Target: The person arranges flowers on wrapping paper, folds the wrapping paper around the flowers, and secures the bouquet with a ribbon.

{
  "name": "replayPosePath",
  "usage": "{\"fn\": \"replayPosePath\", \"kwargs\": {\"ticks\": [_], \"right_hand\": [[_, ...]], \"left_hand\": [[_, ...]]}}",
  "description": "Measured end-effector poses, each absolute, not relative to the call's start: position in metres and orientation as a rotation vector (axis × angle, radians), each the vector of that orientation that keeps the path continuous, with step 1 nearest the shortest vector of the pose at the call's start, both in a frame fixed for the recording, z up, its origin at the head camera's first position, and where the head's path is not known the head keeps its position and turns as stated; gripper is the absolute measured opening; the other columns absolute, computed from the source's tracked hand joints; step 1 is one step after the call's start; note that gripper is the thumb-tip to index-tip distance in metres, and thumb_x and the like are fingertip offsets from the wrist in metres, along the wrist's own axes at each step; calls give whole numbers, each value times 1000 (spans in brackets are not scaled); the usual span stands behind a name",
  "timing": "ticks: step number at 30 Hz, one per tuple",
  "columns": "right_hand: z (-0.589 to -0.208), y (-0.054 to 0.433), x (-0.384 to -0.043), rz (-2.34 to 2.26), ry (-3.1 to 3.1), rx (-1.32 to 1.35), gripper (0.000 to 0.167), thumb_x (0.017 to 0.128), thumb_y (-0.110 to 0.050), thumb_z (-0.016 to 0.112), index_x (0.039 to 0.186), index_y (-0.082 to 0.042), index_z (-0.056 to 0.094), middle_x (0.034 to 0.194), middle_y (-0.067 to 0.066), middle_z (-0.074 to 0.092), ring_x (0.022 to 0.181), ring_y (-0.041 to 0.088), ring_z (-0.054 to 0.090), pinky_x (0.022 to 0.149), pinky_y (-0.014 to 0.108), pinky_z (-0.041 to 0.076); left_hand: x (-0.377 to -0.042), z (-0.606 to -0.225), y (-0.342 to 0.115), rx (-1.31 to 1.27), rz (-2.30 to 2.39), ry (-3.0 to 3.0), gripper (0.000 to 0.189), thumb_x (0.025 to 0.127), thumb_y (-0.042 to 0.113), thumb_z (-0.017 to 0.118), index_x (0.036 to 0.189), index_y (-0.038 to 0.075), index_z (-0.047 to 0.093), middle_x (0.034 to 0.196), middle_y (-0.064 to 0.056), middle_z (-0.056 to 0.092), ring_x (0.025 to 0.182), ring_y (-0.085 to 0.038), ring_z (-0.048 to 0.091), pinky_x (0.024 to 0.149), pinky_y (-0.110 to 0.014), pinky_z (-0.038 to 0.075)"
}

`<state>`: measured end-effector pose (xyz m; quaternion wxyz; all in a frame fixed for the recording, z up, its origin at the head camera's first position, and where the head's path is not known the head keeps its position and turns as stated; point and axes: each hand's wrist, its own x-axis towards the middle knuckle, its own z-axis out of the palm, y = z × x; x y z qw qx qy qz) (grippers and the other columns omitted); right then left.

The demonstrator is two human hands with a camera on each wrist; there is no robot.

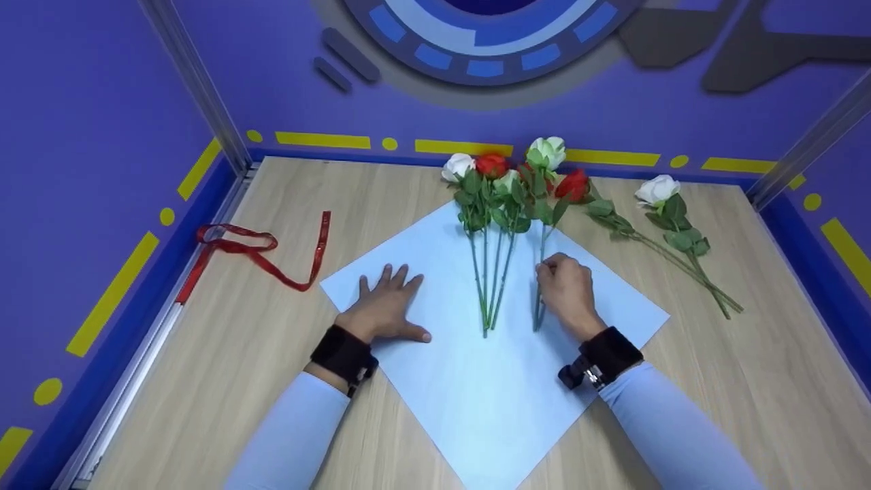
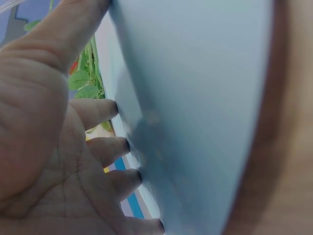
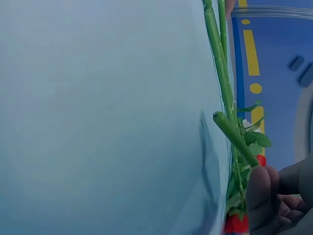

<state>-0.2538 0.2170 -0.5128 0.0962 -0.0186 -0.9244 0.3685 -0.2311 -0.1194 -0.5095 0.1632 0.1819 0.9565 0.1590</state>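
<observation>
My right hand (image 1: 566, 289) pinches the green stem (image 3: 234, 138) of an artificial rose between thumb and fingers. The stem's cut end points toward me, a little above the paper in the right wrist view. Its bloom appears to be the pale green-white rose (image 1: 546, 153) at the back, though leaves overlap there. My left hand (image 1: 384, 306) rests with spread fingers on the left part of a light blue paper sheet (image 1: 469, 395), fingertips touching it in the left wrist view. Between the hands, several red and white roses (image 1: 491, 165) lie with stems (image 1: 484, 286) converging on the paper.
To the right, a white rose (image 1: 658, 190) and a red rose (image 1: 573, 186) lie with crossed stems on the wooden table (image 1: 769, 381). A red ribbon (image 1: 255, 252) lies loosely at the left. Blue-purple panels (image 1: 422, 112) stand around the table's back and sides.
</observation>
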Motion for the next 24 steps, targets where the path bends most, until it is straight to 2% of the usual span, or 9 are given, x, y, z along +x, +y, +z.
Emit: {"fn": "replayPosePath", "kwargs": {"ticks": [8,17,21,24], "right_hand": [[-514,197,-264,1392,-2756,-107,24,107,-16,57,104,2,72,83,13,72,57,17,67,51,32,56],[-513,195,-254,1306,-2685,-222,22,103,-17,55,94,-3,69,71,10,73,52,16,69,49,30,57],[-515,193,-254,1288,-2719,-211,22,104,-17,55,94,-2,69,69,10,72,50,16,68,48,30,55],[-517,191,-255,1224,-2720,-168,21,106,-17,57,97,-2,69,72,10,72,53,17,67,53,31,55]], "left_hand": [[-231,-508,-119,516,431,2728,114,81,63,84,168,16,28,176,-18,15,163,-45,6,123,-77,5],[-232,-509,-119,514,435,2727,113,81,63,84,168,16,29,176,-18,16,163,-44,6,122,-77,6],[-232,-509,-120,517,438,2729,114,81,63,84,168,16,28,176,-18,16,163,-45,6,123,-77,6],[-231,-509,-119,520,443,2724,114,81,63,84,168,16,28,176,-18,15,163,-45,6,123,-77,5]]}}
